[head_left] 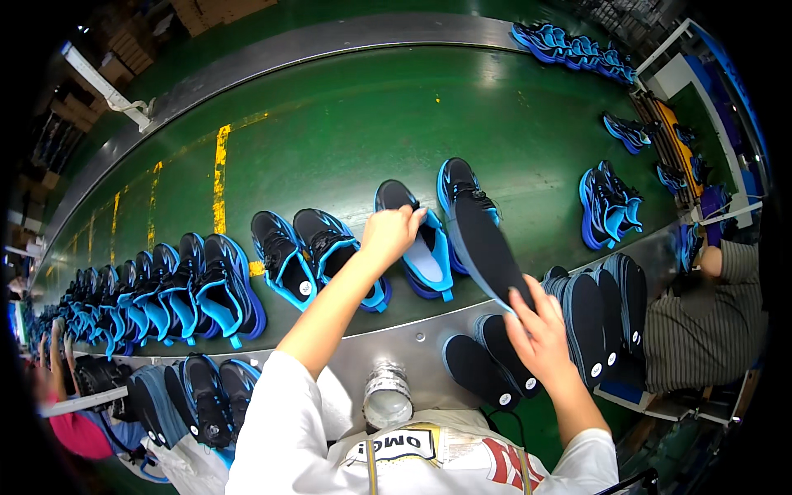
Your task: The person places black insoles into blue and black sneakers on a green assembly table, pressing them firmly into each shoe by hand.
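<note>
My right hand [540, 330] grips the heel end of a black insole [478, 243] with a blue-grey edge, which is held tilted over the conveyor. The insole partly covers a black-and-blue sneaker [456, 175] behind it. My left hand [389, 238] is closed at the tongue and laces of another black-and-blue sneaker [394, 195], whose opening shows a pale inner sole. To the left of that sneaker, two more sneakers [277, 247] stand with their toes pointing away; the one at the left has a dark insole with a white round sticker inside.
A green conveyor belt [346, 124] with metal edges runs across. Rows of sneakers [219, 280] line its left side; a pair [609, 206] stands right. Stacked insoles [586, 322] sit at the near right edge. A roll of clear tape [388, 396] is near me. A co-worker's striped sleeve [738, 272] shows right.
</note>
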Available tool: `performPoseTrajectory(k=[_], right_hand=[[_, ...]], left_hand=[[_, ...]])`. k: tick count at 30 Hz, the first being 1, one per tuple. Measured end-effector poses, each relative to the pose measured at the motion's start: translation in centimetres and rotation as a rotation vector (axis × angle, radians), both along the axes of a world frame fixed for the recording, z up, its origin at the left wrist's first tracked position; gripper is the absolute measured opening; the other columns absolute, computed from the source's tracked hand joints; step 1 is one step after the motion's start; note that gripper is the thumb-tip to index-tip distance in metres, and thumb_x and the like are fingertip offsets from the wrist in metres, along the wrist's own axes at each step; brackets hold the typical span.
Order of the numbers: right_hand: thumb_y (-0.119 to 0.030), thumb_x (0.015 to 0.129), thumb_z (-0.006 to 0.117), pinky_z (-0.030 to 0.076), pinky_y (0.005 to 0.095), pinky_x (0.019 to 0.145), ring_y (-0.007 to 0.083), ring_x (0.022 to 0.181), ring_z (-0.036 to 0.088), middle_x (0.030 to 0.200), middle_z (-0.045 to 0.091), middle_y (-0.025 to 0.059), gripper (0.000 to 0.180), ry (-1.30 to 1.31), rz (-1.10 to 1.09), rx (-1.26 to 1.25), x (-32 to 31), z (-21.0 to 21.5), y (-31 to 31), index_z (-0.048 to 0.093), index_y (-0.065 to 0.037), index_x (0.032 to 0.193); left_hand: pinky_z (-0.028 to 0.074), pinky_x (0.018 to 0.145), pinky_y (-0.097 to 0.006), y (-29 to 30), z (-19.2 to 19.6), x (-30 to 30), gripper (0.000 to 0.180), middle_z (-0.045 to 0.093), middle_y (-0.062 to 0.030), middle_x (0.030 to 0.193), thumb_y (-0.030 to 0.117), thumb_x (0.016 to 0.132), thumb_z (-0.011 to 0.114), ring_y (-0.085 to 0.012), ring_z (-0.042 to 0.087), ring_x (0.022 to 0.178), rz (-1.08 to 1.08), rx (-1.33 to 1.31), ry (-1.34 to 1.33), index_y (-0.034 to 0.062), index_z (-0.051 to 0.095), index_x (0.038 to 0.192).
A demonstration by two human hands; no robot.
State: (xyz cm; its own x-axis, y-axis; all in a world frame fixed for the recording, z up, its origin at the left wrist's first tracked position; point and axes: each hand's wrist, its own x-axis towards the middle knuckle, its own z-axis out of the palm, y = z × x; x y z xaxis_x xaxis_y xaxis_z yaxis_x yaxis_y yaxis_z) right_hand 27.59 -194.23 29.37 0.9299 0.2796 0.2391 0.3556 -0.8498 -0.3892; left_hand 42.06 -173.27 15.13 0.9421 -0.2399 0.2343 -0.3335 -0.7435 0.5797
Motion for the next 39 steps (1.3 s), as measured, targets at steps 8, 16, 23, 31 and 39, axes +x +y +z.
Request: performPoseTrajectory(k=[8,16,23,31,39], right_hand=[[-0.008,0.064,0.06,0.044,0.0328,0.066,0.0223,0.072,0.052,0.096,0.061,0.0104,0.008,0.07,0.166,-0.173,3.7,-1.1,2.5,0.057,-0.001,0.062],[-0.007,0.062,0.056,0.045,0.0325,0.065,0.0239,0.071,0.053,0.075,0.058,0.0088,0.006,0.153,0.144,-0.259,6.1,-4.0,4.2,0.058,-0.001,0.064],[-0.004,0.069,0.053,0.05,0.0347,0.064,0.0281,0.075,0.058,0.083,0.057,0.0163,0.009,0.329,0.051,-0.313,7.2,-11.9,8.0,0.056,0.001,0.075],[-0.026,0.071,0.061,0.051,0.0362,0.064,0.0306,0.078,0.057,0.096,0.052,0.0197,0.032,0.367,0.018,-0.38,6.6,-10.6,8.7,0.054,0.0,0.087],[-0.012,0.068,0.057,0.049,0.0401,0.071,0.0332,0.079,0.058,0.088,0.056,0.0198,0.014,0.658,0.332,-0.475,10.1,-11.9,7.7,0.063,0.0,0.073]], left_hand=[[0.043,0.049,-0.043,0.3,-0.3,-1.5,0.039,0.052,-0.0216,0.054,0.038,0.081,0.055,-0.0367,0.056,0.054,0.118,-0.112,0.058,0.0008,0.058,0.069],[0.036,0.046,-0.03,0.6,-1.1,-0.4,0.048,0.046,-0.007,0.05,0.039,0.085,0.05,-0.0116,0.042,0.05,0.264,-0.522,0.505,-0.004,0.051,0.063],[0.042,0.049,-0.034,-0.6,-0.7,-2.8,0.045,0.052,-0.0179,0.051,0.035,0.085,0.051,-0.0249,0.055,0.049,0.374,-0.559,0.437,-0.0051,0.052,0.065],[0.045,0.065,-0.041,0.5,-0.6,-2.6,0.041,0.055,-0.0191,0.076,0.038,0.081,0.054,-0.0357,0.056,0.074,0.232,-0.31,0.256,-0.0027,0.057,0.082],[0.042,0.055,-0.04,1.1,-0.5,-1.9,0.047,0.052,-0.0228,0.06,0.04,0.084,0.05,-0.0364,0.054,0.06,0.179,-0.456,0.584,-0.0043,0.052,0.067]])
